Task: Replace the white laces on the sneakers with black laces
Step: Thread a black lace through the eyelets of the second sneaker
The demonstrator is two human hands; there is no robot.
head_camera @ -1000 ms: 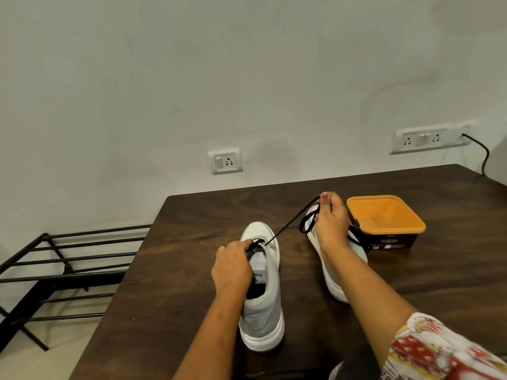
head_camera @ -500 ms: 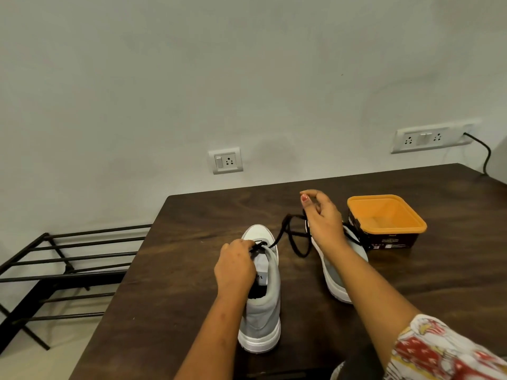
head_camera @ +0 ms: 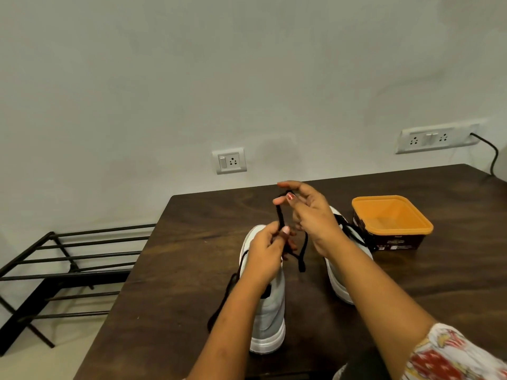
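Two grey-and-white sneakers stand on the dark wooden table (head_camera: 192, 270). The left sneaker (head_camera: 270, 311) points away from me and carries a black lace (head_camera: 279, 215). My left hand (head_camera: 266, 253) hovers over its front and pinches that lace, which rises as a loop to my right hand (head_camera: 310, 215). My right hand pinches the loop's top between thumb and fingers. A loose lace end (head_camera: 301, 259) dangles between the shoes, and another strand (head_camera: 222, 300) trails down the sneaker's left side. My right forearm covers much of the right sneaker (head_camera: 340, 281), which shows black lacing.
An orange tub (head_camera: 392, 220) with a dark band stands at the right, close behind the right sneaker. A black metal rack (head_camera: 68, 264) is on the floor left of the table. Wall sockets (head_camera: 229, 161) and a plugged-in cable (head_camera: 491, 152) are behind.
My right hand moved left and toward my left hand, so the lace went from taut to a slack loop. My left hand rose from the sneaker's tongue and took hold of the lace.
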